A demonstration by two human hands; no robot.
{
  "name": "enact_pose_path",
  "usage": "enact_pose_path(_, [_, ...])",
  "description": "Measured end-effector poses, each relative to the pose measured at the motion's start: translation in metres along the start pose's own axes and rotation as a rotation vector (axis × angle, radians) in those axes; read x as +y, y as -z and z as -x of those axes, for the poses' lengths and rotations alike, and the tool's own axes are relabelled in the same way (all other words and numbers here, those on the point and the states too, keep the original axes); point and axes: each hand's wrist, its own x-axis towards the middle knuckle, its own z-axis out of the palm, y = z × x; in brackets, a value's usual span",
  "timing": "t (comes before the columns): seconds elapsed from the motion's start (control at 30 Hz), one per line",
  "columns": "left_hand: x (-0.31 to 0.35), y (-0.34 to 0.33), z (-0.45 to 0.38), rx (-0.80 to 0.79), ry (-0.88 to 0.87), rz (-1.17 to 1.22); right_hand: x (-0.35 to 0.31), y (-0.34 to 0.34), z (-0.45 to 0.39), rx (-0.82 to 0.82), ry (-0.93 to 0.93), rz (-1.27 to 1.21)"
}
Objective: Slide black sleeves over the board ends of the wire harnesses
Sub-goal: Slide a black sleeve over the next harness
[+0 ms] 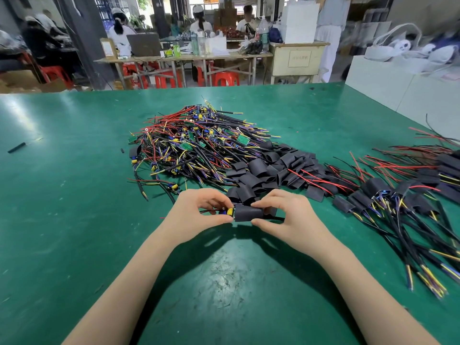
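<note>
Hands [199, 210] two, sleeve [247, 213] one, pinched

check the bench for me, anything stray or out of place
One thing: a lone black sleeve piece lies far left on the green table, apart from the sleeve pile, with a smaller black bit near the harness heap.

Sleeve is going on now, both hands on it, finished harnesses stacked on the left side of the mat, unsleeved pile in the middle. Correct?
One thing is off: the finished harnesses, already sleeved, lie on the right side of the green mat, not the left. The head view shows it. The rest holds: the left hand pinches the board end, the right hand grips the black sleeve, and the unsleeved pile sits mid-mat.
</note>
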Motion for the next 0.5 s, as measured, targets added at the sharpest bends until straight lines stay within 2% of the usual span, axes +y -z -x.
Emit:
enact_pose_path(0.3, [-0.0017, 0.0008, -0.0002, -0.021, 0.018, 0.017, -0.0008, 0.0004, -0.0008, 0.015, 0.039, -0.037])
enact_pose_path(0.5, [0.0004, 0.0, -0.0002, -0.015, -0.049, 0.046, 0.0003, -0.0029, 0.0, -0.017, -0.006, -0.068])
